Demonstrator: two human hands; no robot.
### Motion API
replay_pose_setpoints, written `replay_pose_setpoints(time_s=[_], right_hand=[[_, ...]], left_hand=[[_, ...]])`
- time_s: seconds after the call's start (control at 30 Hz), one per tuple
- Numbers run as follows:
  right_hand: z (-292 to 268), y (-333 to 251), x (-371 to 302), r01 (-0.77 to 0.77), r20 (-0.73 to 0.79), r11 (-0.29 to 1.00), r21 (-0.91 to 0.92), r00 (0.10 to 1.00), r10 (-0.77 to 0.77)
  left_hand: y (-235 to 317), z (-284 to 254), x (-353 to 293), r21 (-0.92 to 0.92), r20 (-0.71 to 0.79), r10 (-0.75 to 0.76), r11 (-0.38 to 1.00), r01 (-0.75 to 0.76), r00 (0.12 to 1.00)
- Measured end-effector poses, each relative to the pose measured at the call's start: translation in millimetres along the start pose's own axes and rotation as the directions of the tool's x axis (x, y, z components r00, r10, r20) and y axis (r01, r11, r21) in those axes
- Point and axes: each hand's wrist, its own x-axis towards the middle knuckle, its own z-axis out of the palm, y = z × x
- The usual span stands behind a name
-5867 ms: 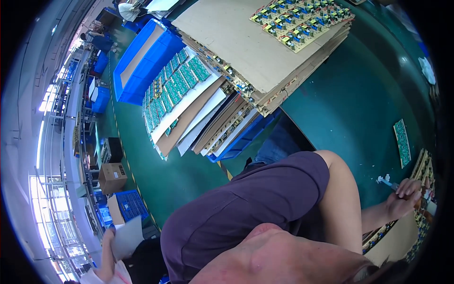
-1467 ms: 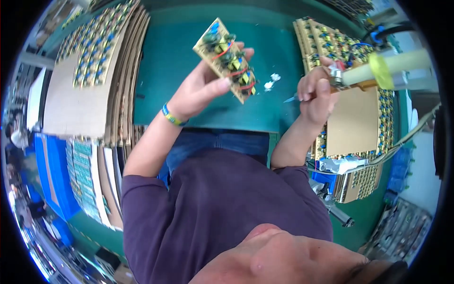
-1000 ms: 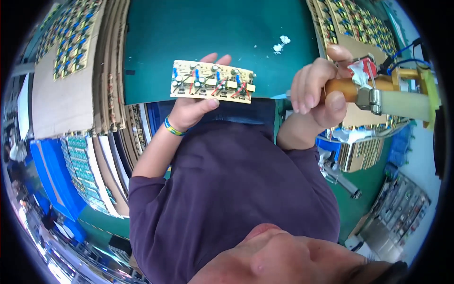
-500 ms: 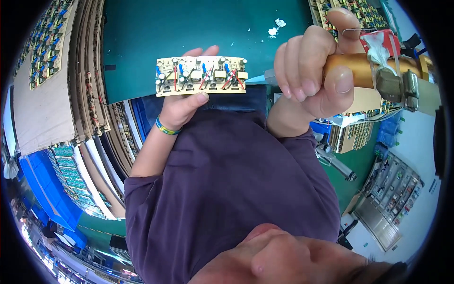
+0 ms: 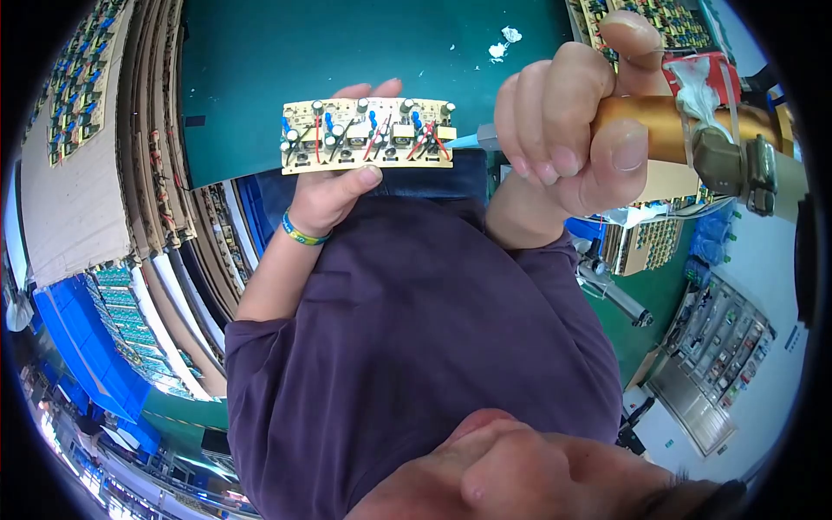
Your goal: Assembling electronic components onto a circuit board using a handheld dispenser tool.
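Note:
A pale yellow circuit board (image 5: 351, 156) with blue, black and white parts and red wires rests in my left hand (image 5: 334, 198). The thumb presses along its near edge, and other fingertips show past its far edge. My right hand (image 5: 572, 130) is wrapped round a gold cylindrical glue dispenser (image 5: 666, 130), smeared with white residue and fitted with a metal clamp. From its left end a pale blue nozzle (image 5: 464, 141) points at the board's right end, by the red wires. Whether the tip touches a part there, I cannot tell.
Beneath the hands lies a green table mat (image 5: 260, 69) with white scraps (image 5: 498, 50). Stacked cardboard sheets (image 5: 82, 199) carrying more boards (image 5: 82, 95) stand at left. Further boards (image 5: 685, 28) lie at far right. A blue bin (image 5: 87, 347) is at lower left.
The board has shifted very slightly left in my left hand. My right hand and the nozzle have moved a little left with it. Both grips are unchanged.

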Motion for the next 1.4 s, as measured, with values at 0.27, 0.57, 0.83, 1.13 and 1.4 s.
replay_pose_setpoints(time_s=[0.27,0.57,0.83,1.13,1.4], right_hand=[[-48,-8,32,0.095,0.634,0.993,-0.073,0.773,-0.027],[-51,-9,31,0.087,0.64,0.994,-0.07,0.768,-0.022],[-40,-10,24,0.109,0.615,0.992,-0.065,0.787,-0.046],[-8,-5,7,0.004,0.173,0.999,-0.044,0.985,0.003],[3,-3,1,-0.016,0.027,0.999,-0.052,0.999,0.017]], left_hand=[[0,4,-2,0.006,-0.014,-0.009,1.0,0.009,1.0],[-2,3,-3,0.023,-0.006,-0.002,1.0,0.002,1.0],[-3,3,-4,0.068,0.001,0.015,0.998,-0.015,1.0],[-6,3,-4,0.108,0.044,0.029,0.994,-0.033,0.999],[-2,5,-3,0.124,0.057,0.034,0.991,-0.041,0.998]])
